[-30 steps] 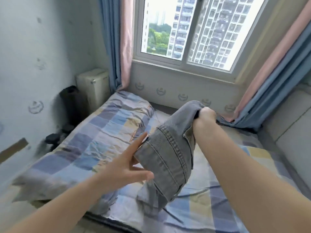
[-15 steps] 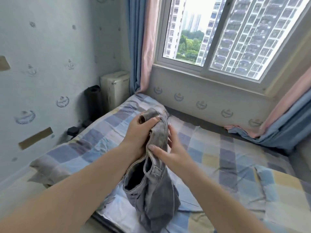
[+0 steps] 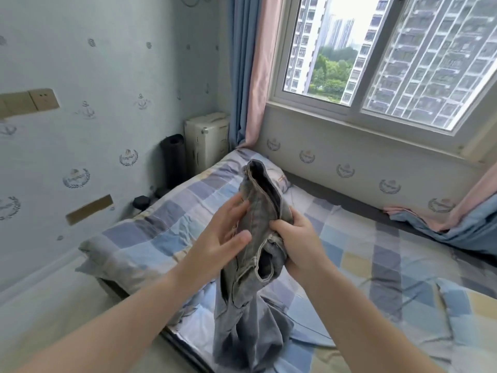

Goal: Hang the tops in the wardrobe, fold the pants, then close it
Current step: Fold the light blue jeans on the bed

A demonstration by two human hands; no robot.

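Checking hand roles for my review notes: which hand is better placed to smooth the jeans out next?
Probably the left. The right hand has its grip closed on the grey jeans near the waistband, carrying them above the bed. The left hand lies open, fingers straight against the denim, free to slide.

One pair of grey denim pants [image 3: 255, 254], bunched up between my two hands: my left hand [image 3: 223, 238] and my right hand [image 3: 298, 238]. One bed with a blue, grey and yellow checked sheet [image 3: 376, 254]. One sliding window with a white frame [image 3: 357, 109]. One black rolled mat [image 3: 173, 160] standing beside one cream boxy appliance [image 3: 207, 138]. One beige wall socket plate [image 3: 44, 99].
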